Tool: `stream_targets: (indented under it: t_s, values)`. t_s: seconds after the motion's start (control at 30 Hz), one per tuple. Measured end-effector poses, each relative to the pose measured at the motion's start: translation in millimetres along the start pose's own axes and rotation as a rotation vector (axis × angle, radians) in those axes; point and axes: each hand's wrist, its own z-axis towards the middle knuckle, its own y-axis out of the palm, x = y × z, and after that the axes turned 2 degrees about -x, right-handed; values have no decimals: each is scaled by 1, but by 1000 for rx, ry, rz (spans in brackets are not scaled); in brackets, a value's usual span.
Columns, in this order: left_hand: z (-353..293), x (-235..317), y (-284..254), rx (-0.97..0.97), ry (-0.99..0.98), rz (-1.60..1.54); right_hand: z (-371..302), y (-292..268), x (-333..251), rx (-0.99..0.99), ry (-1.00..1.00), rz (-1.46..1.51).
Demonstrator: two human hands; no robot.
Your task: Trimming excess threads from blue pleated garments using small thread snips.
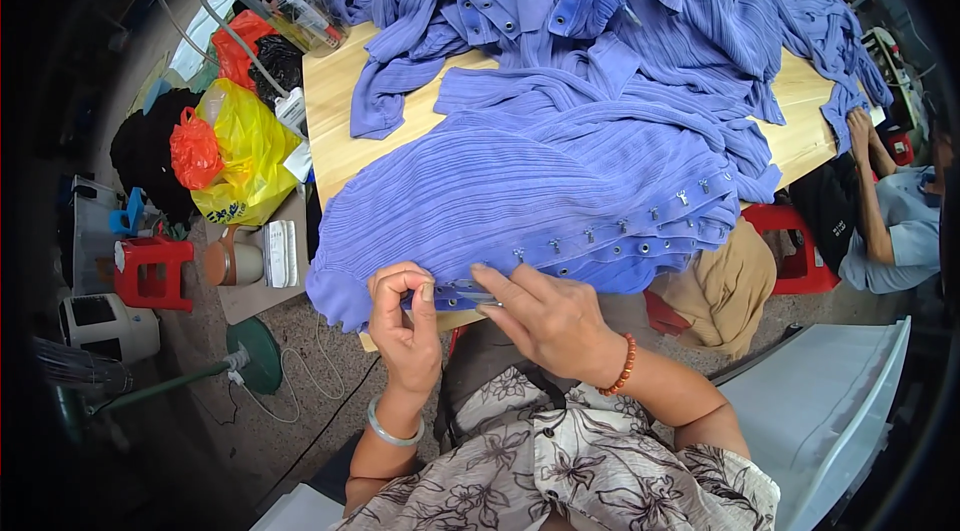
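A blue-purple ribbed knit garment lies across the near part of the table. Along its near right edge run a row of small metal hooks and a row of metal eyelets. My left hand is at the garment's near edge, thumb and forefinger pinched together. Whatever sits in that pinch is too small to make out. Close beside it, my right hand grips a thin metal tool, which points toward the left fingertips. The fingers hide most of the tool, so its exact kind does not show.
More blue-purple garments are heaped over the far side of the wooden table. Yellow and red plastic bags and a red stool stand left. Another person works at right; a white plastic bin is at near right.
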Motion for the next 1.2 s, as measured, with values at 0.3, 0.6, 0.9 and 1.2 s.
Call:
stream_targets:
  t_s: [0.3, 0.6, 0.9, 1.2]
  values:
    - [-9, 3, -15, 34, 130, 204, 2, 0, 5, -30, 13, -78]
    - [-17, 3, -30, -7, 253, 561, -26, -21, 23, -74, 166, -117]
    - [10, -6, 13, -68, 444, 747, -26, -20, 19, -48, 138, -125]
    - [10, -9, 5, -13, 452, 576, -24, -16, 24, -41, 103, -106]
